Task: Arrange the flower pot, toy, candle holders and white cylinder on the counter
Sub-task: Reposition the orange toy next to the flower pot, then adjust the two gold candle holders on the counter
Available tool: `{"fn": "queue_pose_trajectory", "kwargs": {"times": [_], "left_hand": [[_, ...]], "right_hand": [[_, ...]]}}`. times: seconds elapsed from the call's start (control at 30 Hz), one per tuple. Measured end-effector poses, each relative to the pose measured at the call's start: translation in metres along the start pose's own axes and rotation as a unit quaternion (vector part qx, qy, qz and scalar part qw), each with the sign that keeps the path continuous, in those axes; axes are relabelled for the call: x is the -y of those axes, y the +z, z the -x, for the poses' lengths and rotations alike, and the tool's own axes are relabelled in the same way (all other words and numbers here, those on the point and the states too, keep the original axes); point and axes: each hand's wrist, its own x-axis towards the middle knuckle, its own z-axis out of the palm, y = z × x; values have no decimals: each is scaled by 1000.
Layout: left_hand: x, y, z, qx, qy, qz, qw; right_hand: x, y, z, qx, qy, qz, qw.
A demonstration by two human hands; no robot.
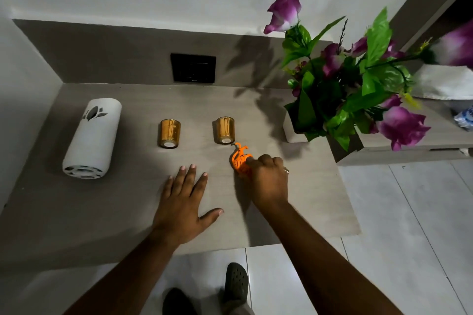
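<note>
On the grey counter (102,212) a white cylinder (93,133) with cut-out leaf shapes stands at the left. Two gold candle holders (170,133) (225,130) stand side by side in the middle. A white flower pot (294,130) with purple flowers and green leaves stands at the right. My right hand (268,176) is closed on a small orange toy (239,157) just in front of the right candle holder; the fingers hide part of the toy. My left hand (184,199) lies flat on the counter, fingers spread, holding nothing.
A black wall plate (193,68) sits on the backsplash behind the candle holders. A lower shelf (414,146) at the right carries a white cloth (445,82). The counter's front edge (256,245) borders white floor tiles; my shoes (236,281) show below.
</note>
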Motion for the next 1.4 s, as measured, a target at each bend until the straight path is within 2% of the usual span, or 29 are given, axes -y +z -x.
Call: {"fn": "queue_pose_trajectory", "kwargs": {"times": [0.07,0.27,0.33,0.4,0.43,0.5,0.57,0.67,0.73,0.97,1.1,1.13,1.2,1.23,1.27,1.33,1.4], "left_hand": [[0,0,1,1,1,3,1000],[1,-3,1,-7,11,16,1000],[2,-2,1,-9,14,24,1000],[2,-2,2,-12,13,28,999],[2,-2,1,-12,12,28,999],[3,-2,1,-13,12,29,999],[3,-1,1,-15,11,31,999],[3,0,1,-17,10,33,999],[2,0,0,-17,11,34,999],[3,1,0,-15,8,28,999],[3,2,-1,-23,9,32,999],[3,2,0,-22,11,32,999],[2,1,0,-24,10,35,999],[2,1,0,-32,7,42,999],[3,-1,-1,-51,-1,54,997],[7,-10,-9,-111,-32,71,991],[16,-29,-28,-165,-87,89,978]], "right_hand": [[2,3,-6,73,25,56,996],[5,3,-19,78,30,90,992],[2,-4,-26,68,60,53,995],[-4,-8,-36,48,132,-68,988],[-8,-12,-43,47,180,-176,967],[-16,-17,-56,52,262,-387,882],[-24,-18,-66,82,298,-509,804],[-32,-12,-76,83,308,-571,757],[-35,-5,-81,79,310,-591,741],[-36,2,-84,73,332,-569,749],[-30,-8,-80,59,352,-573,738],[-29,-10,-80,43,359,-544,757],[-24,-13,-80,-6,342,-392,854],[-19,-18,-82,-39,307,-313,898],[-10,-23,-84,-63,261,-274,924],[11,-33,-92,-60,188,-269,943],[35,-40,-101,-29,154,-243,957]]}}
